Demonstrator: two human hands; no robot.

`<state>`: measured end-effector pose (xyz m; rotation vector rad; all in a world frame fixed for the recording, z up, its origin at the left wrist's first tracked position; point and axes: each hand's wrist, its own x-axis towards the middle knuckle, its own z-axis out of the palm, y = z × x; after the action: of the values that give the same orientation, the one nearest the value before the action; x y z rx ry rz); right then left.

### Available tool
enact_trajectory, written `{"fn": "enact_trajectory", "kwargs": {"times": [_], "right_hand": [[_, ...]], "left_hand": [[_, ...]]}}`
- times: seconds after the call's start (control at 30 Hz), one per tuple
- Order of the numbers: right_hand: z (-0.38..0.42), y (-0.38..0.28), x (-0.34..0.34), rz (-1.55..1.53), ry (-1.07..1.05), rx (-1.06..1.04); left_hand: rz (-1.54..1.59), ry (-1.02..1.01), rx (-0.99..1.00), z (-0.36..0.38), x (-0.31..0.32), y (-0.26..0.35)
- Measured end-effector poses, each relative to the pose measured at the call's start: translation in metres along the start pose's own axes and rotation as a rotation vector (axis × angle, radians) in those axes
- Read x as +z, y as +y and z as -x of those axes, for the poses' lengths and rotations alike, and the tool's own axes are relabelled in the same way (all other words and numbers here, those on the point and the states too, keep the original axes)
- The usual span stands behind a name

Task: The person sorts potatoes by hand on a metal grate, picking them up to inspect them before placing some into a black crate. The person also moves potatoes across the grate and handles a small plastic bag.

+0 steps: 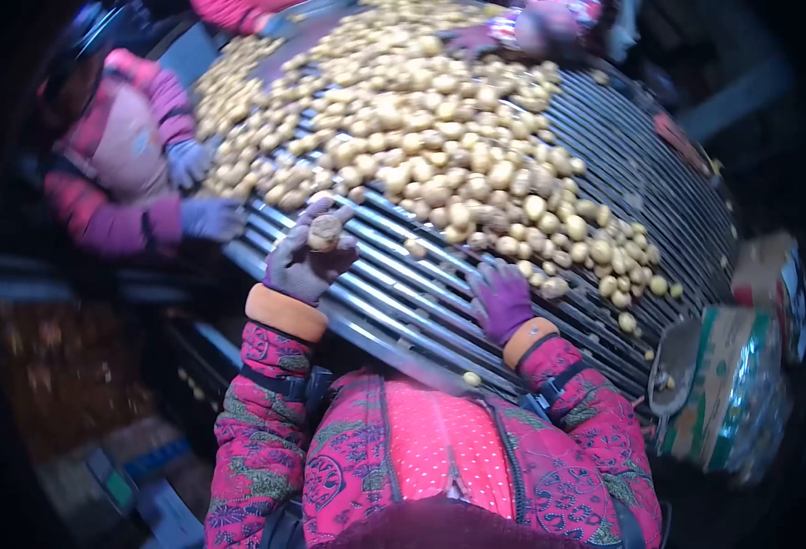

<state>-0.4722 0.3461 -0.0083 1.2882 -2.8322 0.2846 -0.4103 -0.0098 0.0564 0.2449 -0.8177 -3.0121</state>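
My left hand [309, 252], in a grey-purple glove, holds a brownish potato [325, 232] above the near left edge of a metal roller table [403, 274]. In a purple glove, my right hand [499, 300] rests on the rollers with its fingers spread, nothing held in it. Its fingertips are close to the near edge of a large heap of yellow-brown potatoes [448, 151]. One small potato [415, 248] lies on the rollers between my hands, and another [471, 378] lies at the table's near edge.
A co-worker in a pink apron [128, 151] stands at the left with gloved hands at the heap. Two more people reach in from the far side. On the right are a metal scoop [675, 366] and a cardboard box with plastic wrap [728, 384].
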Motion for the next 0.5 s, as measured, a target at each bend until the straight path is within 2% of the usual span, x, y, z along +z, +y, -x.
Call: {"fn": "enact_trajectory", "kwargs": {"times": [0.07, 0.13, 0.2, 0.43, 0.5], "right_hand": [[0.000, -0.001, 0.000, 0.039, -0.007, -0.013], [-0.003, -0.001, -0.002, 0.029, -0.015, -0.039], [-0.003, 0.000, 0.004, 0.088, 0.000, -0.060], [0.000, -0.004, 0.005, 0.179, -0.036, -0.090], [0.004, 0.000, 0.009, 0.176, -0.059, -0.083]], "left_hand": [[0.098, 0.102, 0.019, 0.031, 0.003, 0.003], [0.006, 0.169, 0.066, 0.061, -0.004, 0.009], [0.080, 0.200, 0.081, 0.089, -0.014, 0.014], [-0.175, 0.525, 0.314, 0.189, -0.021, 0.021], [-0.226, 0.498, 0.349, 0.217, -0.036, 0.016]]}}
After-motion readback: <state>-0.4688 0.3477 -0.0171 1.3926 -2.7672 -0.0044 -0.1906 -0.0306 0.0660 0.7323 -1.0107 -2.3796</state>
